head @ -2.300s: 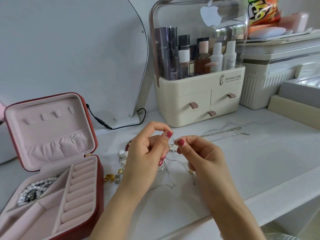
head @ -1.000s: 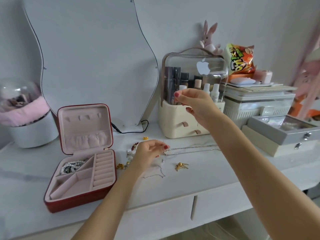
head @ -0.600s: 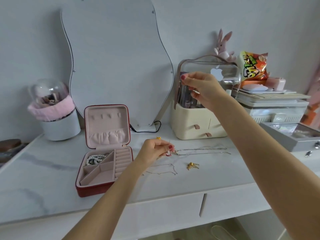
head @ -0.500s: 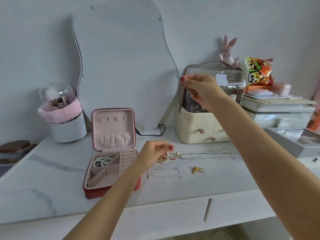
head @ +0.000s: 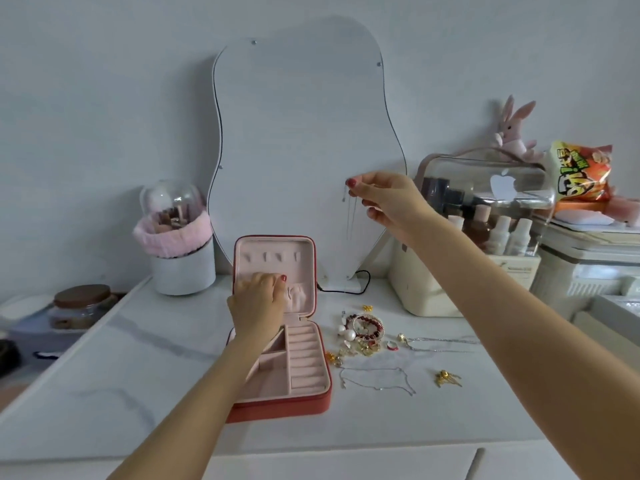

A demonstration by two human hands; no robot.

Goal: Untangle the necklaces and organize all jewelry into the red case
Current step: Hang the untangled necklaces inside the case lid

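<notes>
Necklace (head: 350,216) dangling, pinched by right hand (head: 388,202); left hand (head: 258,303), fingers curled (grip unclear), at red case (head: 277,341) lid.

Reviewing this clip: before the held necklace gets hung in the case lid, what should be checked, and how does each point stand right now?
1. Red case open, lid upright: ok.
2. Thin necklace pinched by the right hand, hanging free of the table: ok.
3. Necklace free of knots: cannot tell, too fine to see.
4. Left hand at the lid's pocket, ready to receive: ok.
5. Lid hooks unoccupied: ok.
6. All jewelry in the case: not ok; the bracelet pile and silver chain lie on the table.
</notes>
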